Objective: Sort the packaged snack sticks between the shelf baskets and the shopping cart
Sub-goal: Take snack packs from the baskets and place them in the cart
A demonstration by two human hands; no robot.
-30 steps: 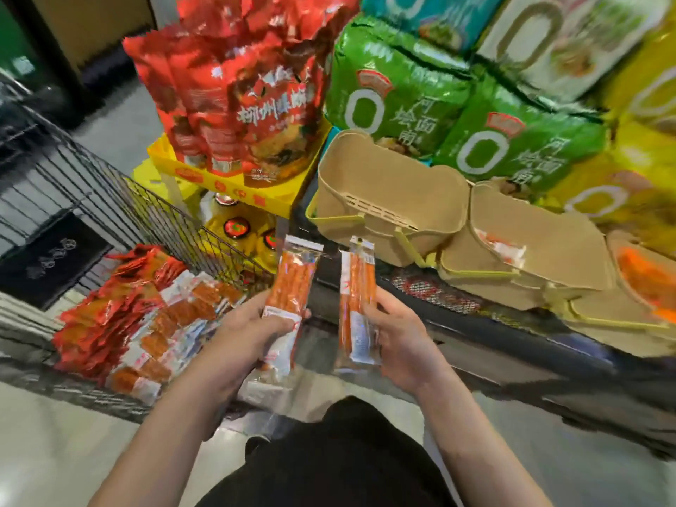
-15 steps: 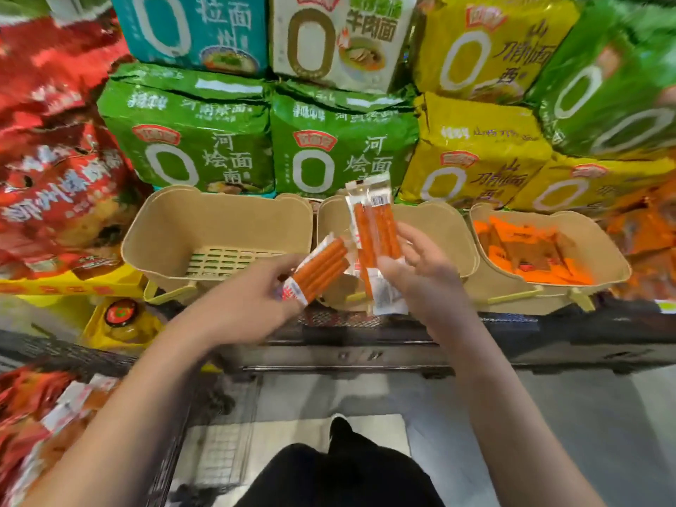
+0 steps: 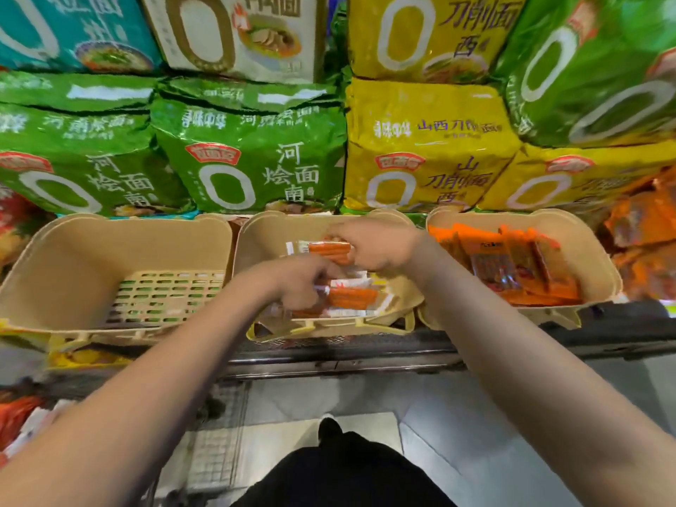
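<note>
Three tan shelf baskets stand in a row. Both hands are inside the middle basket (image 3: 256, 228). My right hand (image 3: 373, 243) grips a clear pack of orange snack sticks (image 3: 329, 248) near the basket's back. My left hand (image 3: 296, 279) holds another pack (image 3: 351, 298) low at the front, over other packs lying on the basket floor. The left basket (image 3: 73, 250) shows only its slotted floor. The right basket (image 3: 585, 232) holds several orange packets (image 3: 512, 265). A corner of the shopping cart (image 3: 216, 433) with red and orange packs (image 3: 18, 418) shows at lower left.
Green noodle bags (image 3: 252, 159) and yellow noodle bags (image 3: 428, 151) are stacked right behind the baskets. A dark metal shelf edge (image 3: 347, 356) runs below them. Orange packets (image 3: 643, 232) pile at the far right. My dark clothing (image 3: 344, 470) and grey floor lie below.
The view swung from the cart to the shelf. Both hands carried their packs forward and down into the middle basket, and the packs turned from upright to lying flat.
</note>
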